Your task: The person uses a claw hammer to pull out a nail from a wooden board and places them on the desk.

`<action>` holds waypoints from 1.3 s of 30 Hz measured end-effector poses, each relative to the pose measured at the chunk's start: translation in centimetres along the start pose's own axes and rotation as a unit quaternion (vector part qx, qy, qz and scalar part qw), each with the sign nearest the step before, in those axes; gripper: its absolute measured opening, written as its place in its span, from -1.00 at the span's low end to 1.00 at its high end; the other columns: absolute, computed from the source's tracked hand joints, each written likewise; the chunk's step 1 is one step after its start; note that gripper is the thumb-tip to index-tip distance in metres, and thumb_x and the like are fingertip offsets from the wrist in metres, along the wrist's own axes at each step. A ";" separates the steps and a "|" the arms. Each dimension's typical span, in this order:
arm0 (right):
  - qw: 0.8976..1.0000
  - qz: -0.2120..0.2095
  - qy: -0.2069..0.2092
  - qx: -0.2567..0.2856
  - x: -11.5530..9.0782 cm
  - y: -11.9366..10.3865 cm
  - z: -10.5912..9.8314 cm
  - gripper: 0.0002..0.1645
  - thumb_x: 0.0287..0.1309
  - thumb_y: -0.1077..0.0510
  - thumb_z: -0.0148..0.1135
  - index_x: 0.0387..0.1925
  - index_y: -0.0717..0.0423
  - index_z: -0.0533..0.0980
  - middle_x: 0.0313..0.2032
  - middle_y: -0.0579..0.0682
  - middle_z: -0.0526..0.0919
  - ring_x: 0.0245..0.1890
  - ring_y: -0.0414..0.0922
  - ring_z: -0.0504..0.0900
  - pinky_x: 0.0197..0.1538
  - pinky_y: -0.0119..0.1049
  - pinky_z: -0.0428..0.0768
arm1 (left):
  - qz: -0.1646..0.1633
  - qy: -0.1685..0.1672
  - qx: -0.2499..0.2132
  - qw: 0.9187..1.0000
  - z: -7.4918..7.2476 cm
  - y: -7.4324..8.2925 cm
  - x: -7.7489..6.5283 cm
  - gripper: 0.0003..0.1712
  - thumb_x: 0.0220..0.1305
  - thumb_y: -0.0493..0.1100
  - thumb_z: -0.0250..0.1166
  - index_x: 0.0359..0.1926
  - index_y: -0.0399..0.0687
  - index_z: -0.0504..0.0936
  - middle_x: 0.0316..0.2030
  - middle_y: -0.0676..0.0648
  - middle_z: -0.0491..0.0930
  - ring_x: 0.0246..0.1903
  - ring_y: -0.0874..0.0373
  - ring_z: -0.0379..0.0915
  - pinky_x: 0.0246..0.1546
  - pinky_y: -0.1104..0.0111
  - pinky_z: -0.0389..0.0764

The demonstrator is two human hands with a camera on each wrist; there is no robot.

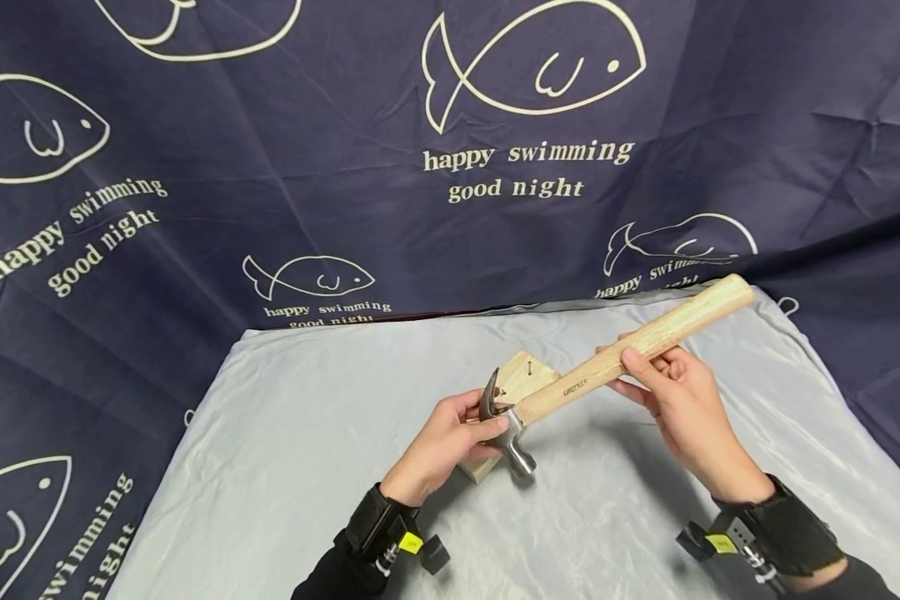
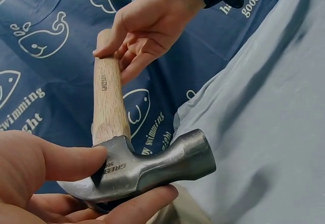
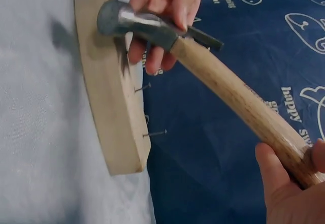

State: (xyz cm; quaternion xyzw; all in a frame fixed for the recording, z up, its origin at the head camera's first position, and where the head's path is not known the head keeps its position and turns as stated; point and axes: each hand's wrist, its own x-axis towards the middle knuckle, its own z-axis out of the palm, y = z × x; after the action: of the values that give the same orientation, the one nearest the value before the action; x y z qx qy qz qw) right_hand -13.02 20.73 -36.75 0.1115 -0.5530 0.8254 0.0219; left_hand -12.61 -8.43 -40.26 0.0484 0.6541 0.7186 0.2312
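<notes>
A claw hammer (image 1: 570,387) with a pale wooden handle is held up in both hands, over a wood block (image 1: 516,372). My left hand (image 1: 442,442) pinches the steel head (image 2: 122,168), thumb on its near side and fingers beneath. Farther along, my right hand (image 1: 686,408) grips the handle (image 3: 244,107) between thumb and fingers. The handle slants up to the right in the head view, claw toward the back and striking face toward the front. Nails stick up from the block, and a nail (image 3: 155,133) shows plainly near its end in the right wrist view.
A light grey cloth (image 1: 307,442) covers the table under the block. Behind and to the left hangs a dark blue curtain (image 1: 345,192) printed with fish and lettering. Each wrist wears a black strap with a small camera mount.
</notes>
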 end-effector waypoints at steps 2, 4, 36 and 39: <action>1.000 -0.008 0.008 0.001 -0.2 -0.2 0.3 -0.76 0.49 0.35 0.08 0.08 0.26 0.57 -0.05 0.03 0.81 0.05 -0.15 0.77 0.05 -0.20 0.71 | 0.003 0.001 0.001 1.000 0.0 0.1 0.0 -0.59 0.40 -0.30 0.33 0.22 -0.28 0.56 -0.13 -0.07 0.67 -0.20 0.17 0.71 -0.11 0.26 0.76; 1.000 -0.014 0.017 0.003 -0.3 -0.4 0.6 -0.75 0.48 0.36 0.10 0.08 0.25 0.58 -0.05 0.05 0.81 0.05 -0.14 0.77 0.05 -0.20 0.72 | 0.006 0.001 0.004 1.000 -0.1 0.2 0.0 -0.60 0.40 -0.29 0.33 0.21 -0.28 0.58 -0.12 -0.07 0.67 -0.19 0.18 0.71 -0.09 0.25 0.76; 0.990 -0.113 0.081 -0.025 -1.4 -3.1 2.9 -0.69 0.37 0.50 0.14 0.10 0.51 0.53 -0.13 0.16 0.82 -0.06 -0.07 0.81 -0.07 -0.22 0.75 | 0.039 -0.007 0.021 0.999 -2.3 1.9 -1.0 -0.34 0.32 -0.26 0.40 0.41 -0.09 0.46 0.27 -0.20 0.60 0.21 -0.03 0.61 0.24 0.19 0.61; 0.989 -0.115 0.085 -0.038 -1.3 -3.2 3.0 -0.68 0.37 0.48 0.16 0.12 0.54 0.52 -0.13 0.13 0.82 -0.05 -0.09 0.81 -0.07 -0.26 0.75 | 0.052 0.014 0.028 0.998 -3.3 2.6 -1.3 -0.45 0.36 -0.28 0.34 0.36 -0.10 0.51 0.28 -0.30 0.56 0.18 -0.14 0.62 0.25 0.00 0.59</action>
State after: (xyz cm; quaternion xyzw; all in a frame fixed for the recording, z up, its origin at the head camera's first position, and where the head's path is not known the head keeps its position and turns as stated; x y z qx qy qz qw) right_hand -10.81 19.34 -33.05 0.1030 -0.5636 0.8022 0.1683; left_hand -13.42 -12.09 -37.96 0.0790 0.6737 0.7117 0.1826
